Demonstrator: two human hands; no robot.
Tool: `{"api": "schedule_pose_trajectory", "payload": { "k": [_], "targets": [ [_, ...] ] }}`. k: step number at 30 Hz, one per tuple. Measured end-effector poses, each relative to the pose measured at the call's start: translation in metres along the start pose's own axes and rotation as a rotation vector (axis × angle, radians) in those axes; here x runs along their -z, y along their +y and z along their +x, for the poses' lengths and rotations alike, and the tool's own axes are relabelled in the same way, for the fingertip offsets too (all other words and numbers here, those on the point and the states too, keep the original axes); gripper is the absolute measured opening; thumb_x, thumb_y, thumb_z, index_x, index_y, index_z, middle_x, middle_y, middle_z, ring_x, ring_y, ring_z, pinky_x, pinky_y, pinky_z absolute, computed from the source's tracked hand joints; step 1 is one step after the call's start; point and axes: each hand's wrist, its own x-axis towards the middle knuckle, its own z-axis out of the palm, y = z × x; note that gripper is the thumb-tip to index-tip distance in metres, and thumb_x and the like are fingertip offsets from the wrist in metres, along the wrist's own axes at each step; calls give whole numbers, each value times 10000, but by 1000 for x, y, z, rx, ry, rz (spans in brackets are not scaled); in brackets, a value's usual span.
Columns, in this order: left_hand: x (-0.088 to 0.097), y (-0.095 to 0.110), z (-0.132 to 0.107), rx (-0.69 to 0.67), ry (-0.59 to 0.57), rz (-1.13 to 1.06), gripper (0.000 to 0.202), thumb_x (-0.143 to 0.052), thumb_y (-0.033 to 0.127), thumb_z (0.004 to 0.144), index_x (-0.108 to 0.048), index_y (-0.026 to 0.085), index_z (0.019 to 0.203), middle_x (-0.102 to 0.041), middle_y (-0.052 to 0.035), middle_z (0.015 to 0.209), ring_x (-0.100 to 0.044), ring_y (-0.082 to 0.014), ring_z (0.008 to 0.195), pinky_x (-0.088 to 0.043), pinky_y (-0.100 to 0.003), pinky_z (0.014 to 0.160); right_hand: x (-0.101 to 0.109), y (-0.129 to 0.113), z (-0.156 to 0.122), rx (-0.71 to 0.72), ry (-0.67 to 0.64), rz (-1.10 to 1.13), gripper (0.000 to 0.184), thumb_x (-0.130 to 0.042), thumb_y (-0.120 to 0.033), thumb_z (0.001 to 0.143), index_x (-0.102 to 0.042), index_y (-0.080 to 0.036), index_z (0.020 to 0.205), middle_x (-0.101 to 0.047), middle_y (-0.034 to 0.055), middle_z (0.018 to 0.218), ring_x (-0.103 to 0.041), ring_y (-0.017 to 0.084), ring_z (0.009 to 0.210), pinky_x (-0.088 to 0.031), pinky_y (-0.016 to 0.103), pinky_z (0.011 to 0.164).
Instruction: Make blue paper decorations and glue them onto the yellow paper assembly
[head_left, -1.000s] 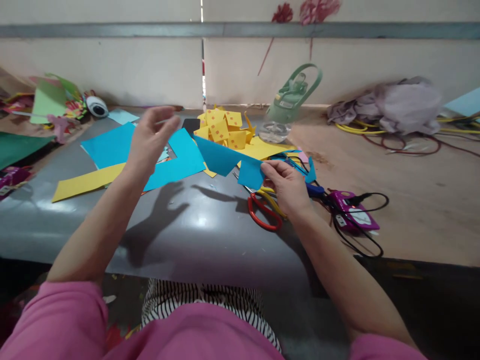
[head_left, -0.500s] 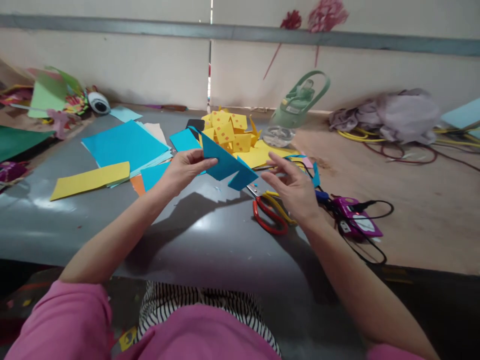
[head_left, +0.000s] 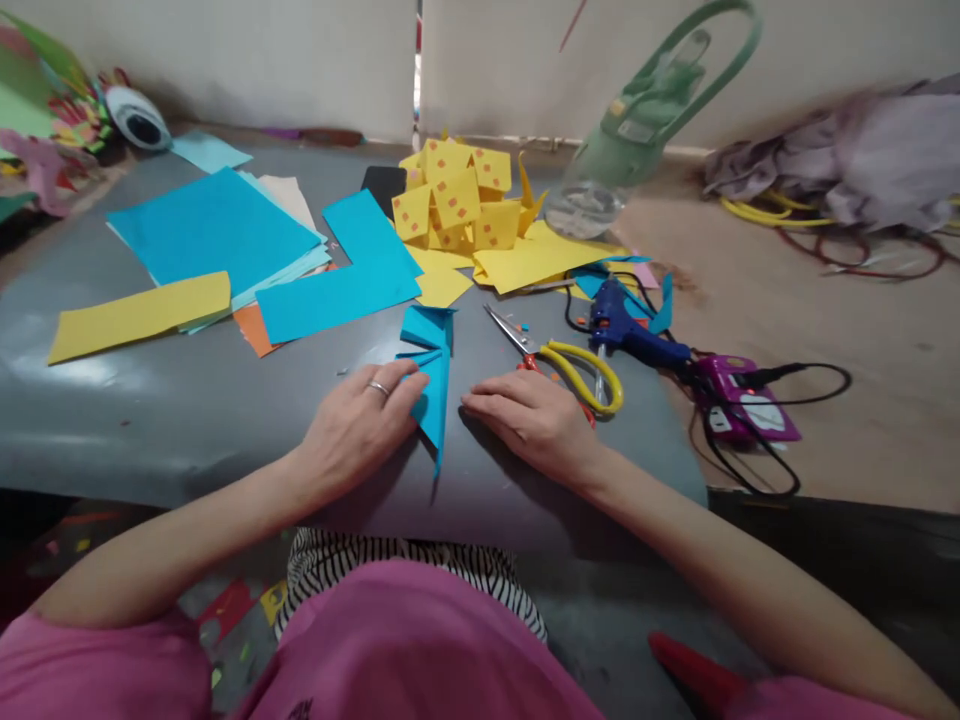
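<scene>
A folded piece of blue paper (head_left: 433, 408) with slits cut in one side is on the grey table in front of me. The fingers of my left hand (head_left: 356, 428), one with a ring, press on its left edge; the left thumb is hidden. My right hand (head_left: 536, 420) rests on the table just right of the paper, apart from it, fingers stretched out and holding nothing. Scissors (head_left: 576, 375) with one yellow and one red handle lie beyond my right hand, their blades slightly apart; the red handle is partly hidden by that hand.
Blue sheets (head_left: 217, 235), a yellow strip (head_left: 139, 318) and an L-shaped blue piece (head_left: 341, 300) lie left. Behind stands a dotted yellow paper figure (head_left: 457, 195). A green bottle (head_left: 622, 150), a blue glue gun (head_left: 626, 325) and a purple power socket (head_left: 742, 400) with cables are right.
The blue paper has come down from the air to the table and turned upright in view. Both hands have lowered with it, and the view has tilted downward.
</scene>
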Motion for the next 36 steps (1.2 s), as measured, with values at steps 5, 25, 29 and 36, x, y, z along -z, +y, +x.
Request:
{"api": "schedule_pose_trajectory", "payload": {
  "k": [5, 25, 29, 36],
  "targets": [
    [-4, -8, -8, 14, -96, -12, 137, -497, 100, 958, -612, 173, 942, -714, -32, 823, -619, -180, 697, -462, -298, 634, -4, -7, 5, -11, 24, -47, 241, -608, -257, 980, -687, -128, 1168, -779, 104, 1033, -711, 195, 923, -561, 324, 821],
    [2, -21, -5, 99, -223, -293, 308, -603, 400, 966, -662, 142, 1123, -757, -94, 1146, -698, -225, 997, -509, -347, 853, -2, -2, 10, 26, -144, 111, 140, -547, -185, 984, -686, -175, 981, -781, 62, 988, -677, 180, 886, -448, 333, 778],
    [3, -25, -6, 40, -265, -341, 251, -579, 355, 987, -699, 164, 1099, -770, -57, 1144, -709, -217, 989, -501, -341, 847, -2, -3, 13, -84, -182, 202, 137, -548, -210, 989, -679, -172, 983, -767, 73, 946, -678, 200, 886, -453, 344, 781],
    [-2, -21, -1, 41, -235, -274, 240, -581, 390, 985, -720, 194, 964, -781, -38, 963, -677, -187, 826, -451, -332, 720, -6, -9, 23, -334, -225, 276, 213, -516, -280, 1005, -616, -193, 838, -686, 79, 862, -589, 206, 806, -447, 345, 725]
  ]
}}
